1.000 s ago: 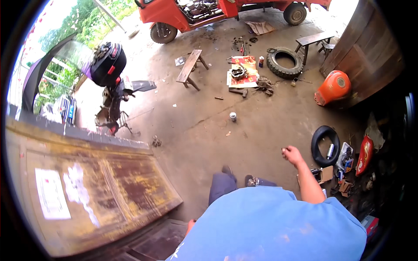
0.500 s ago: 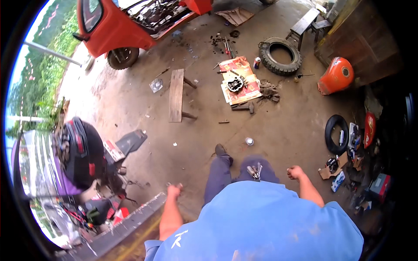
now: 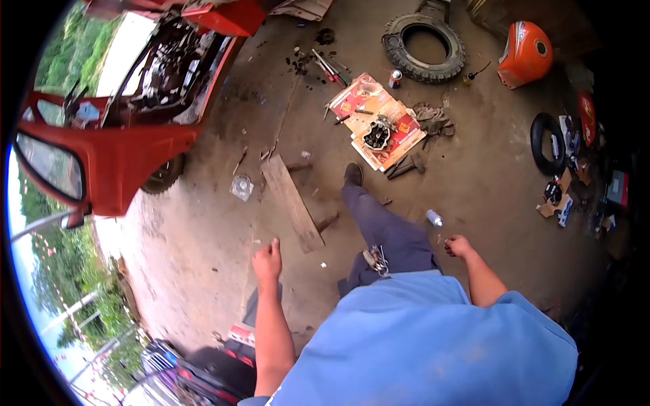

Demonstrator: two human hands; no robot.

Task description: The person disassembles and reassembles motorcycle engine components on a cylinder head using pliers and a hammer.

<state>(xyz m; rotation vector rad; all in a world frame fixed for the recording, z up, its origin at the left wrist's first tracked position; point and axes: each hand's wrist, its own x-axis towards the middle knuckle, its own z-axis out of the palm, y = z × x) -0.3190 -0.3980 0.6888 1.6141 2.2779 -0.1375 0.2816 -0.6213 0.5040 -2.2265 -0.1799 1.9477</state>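
Left hand (image 3: 267, 259): hangs free at the person's left side above bare concrete, fingers curled together into a loose fist, holding nothing
Right hand (image 3: 459, 245): hangs free at the right side, fingers curled in, empty; whether they close fully I cannot tell
Nearest to left hand: wooden bench (image 3: 292, 201), a narrow plank lying aslant just beyond the knuckles, its near end close to the hand but apart from it
Nearest to right hand: small spray can (image 3: 434, 218) lying on the floor just to the far left of the fist, not touched
Leg and shoe (image 3: 353, 174): one leg stretched forward between the bench and the can, toe pointing far
Belt: bunch of keys (image 3: 376, 260) hangs at the waist between the two hands
Far centre: flattened cardboard (image 3: 379, 122) with a dark engine part (image 3: 376, 134) on it, hand tools scattered at its edges
Far right: tyre (image 3: 424, 38) lying flat, orange fuel tank (image 3: 525, 51) beside it, smaller tyre (image 3: 547, 143) and small parts along the right edge
Left: red vehicle (image 3: 128, 128), its body edge bordering the open floor
Open room: broad bare concrete floor (image 3: 203, 271) to the near left of the bench, and a clear strip on the right between the can and the small parts
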